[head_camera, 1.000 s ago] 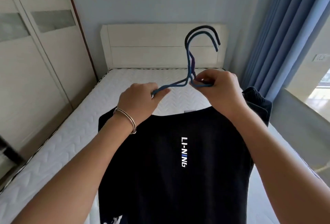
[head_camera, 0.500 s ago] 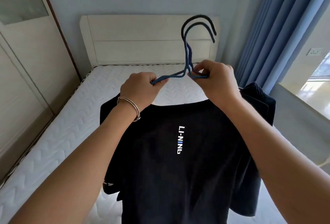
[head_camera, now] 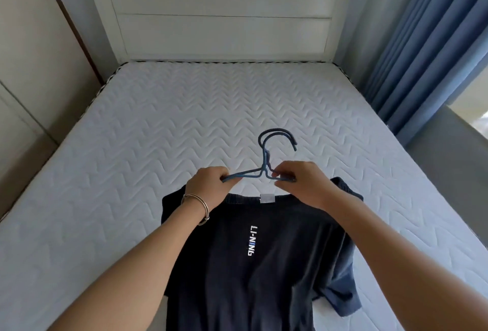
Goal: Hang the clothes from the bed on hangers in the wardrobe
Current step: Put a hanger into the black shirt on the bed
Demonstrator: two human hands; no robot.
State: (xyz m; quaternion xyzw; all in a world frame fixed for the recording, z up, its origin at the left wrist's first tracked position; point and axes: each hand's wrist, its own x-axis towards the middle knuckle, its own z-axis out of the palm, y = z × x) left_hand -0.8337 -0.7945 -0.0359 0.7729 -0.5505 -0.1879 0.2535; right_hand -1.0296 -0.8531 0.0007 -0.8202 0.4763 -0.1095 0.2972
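L hand point(head_camera: 208, 185) & R hand point(head_camera: 303, 183) grip paired blue hangers point(head_camera: 264, 157), now lowered to just above collar of dark T-shirt point(head_camera: 250, 264) spread on bed point(head_camera: 158, 124); insertion looks imminent.

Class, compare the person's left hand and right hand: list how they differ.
The left hand wears a bracelet; the right hand has a bare wrist. The left hand grips the hangers by an outer arm; the right hand pinches them beside the neck. Both hold the hangers.
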